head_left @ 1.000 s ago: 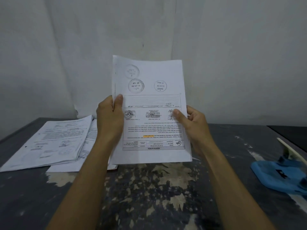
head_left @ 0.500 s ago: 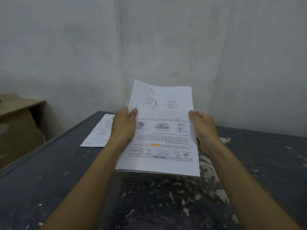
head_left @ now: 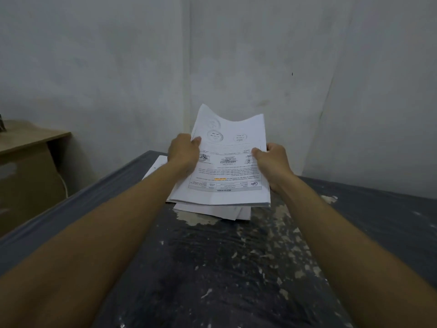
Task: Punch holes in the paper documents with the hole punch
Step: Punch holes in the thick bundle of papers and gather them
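Over the table, in the head view, I see both arms stretched forward. My left hand pinches the sheaf at its left edge, thumb on top; my right hand grips the right edge the same way. It sags between them above a pile, mostly hidden. Print is upside down, too small to read. A desk is cut off at left.

I'm seeing the printed document stack sagging mid-air, stamped end toward twelve o'clock, over more loose sheets lying flat on the table.
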Available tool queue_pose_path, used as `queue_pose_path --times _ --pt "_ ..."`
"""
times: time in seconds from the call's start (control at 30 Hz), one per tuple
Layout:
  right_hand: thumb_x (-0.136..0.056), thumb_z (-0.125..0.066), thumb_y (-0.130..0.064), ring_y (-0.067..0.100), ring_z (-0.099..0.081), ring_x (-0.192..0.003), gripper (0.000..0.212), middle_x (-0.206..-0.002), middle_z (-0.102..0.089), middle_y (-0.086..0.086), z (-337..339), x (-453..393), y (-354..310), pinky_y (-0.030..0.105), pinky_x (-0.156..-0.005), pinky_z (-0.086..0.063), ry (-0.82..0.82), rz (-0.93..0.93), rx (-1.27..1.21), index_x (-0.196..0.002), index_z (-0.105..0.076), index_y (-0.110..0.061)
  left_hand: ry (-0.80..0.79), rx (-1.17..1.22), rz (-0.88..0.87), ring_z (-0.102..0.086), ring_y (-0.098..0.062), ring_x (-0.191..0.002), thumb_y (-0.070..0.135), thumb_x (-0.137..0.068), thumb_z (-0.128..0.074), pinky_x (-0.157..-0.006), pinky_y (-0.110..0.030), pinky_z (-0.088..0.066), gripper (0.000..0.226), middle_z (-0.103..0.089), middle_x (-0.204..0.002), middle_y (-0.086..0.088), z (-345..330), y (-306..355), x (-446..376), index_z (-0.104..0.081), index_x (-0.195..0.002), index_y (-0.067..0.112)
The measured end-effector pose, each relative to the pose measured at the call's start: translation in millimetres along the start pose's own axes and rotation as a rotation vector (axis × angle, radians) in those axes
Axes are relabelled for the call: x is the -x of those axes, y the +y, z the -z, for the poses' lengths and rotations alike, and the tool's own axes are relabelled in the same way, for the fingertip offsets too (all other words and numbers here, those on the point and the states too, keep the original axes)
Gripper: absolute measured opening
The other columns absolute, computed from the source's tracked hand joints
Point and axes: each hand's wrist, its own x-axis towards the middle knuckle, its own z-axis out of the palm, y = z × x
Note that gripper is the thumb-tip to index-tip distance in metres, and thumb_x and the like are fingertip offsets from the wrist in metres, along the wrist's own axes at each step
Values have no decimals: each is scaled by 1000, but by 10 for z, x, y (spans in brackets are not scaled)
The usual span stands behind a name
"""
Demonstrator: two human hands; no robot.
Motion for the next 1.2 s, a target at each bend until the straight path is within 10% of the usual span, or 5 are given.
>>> queue_pose_path --times 0.3,0.67,1.2 --pt "-95 -55 -7 26 -69 -84 12 -97 -70 8 -213 -321 438 32 -74 -58 58 -151 -1 -87 -64 -7 -217 -116 -35 -64 -34 -98 30 -102 -48 -81 -40 -53 34 -66 -112 -16 -326 -186 -440 -60 -116 1" --pt "-83 -72 -3 31 -71 -91 23 -101 -72 15 -1251 -653 355 48 -87 -59 -207 -189 -56 -104 -68 5 25 -300 103 -62 -40 -103 23 -100 -49 -74 -35 -43 35 -64 -116 -24 125 -916 -1043 -60 -117 -5" --pt "-82 -63 -19 32 -62 -104 28 -113 -64 14 -1887 -768 533 40 -91 -55 -247 -173 541 -107 -58 -6 28 -761 96 -48 -32 -124 26 -101 -45 -101 -43 -39 29 -58 -130 -13 -134 -1812 -945 -54 -125 13"
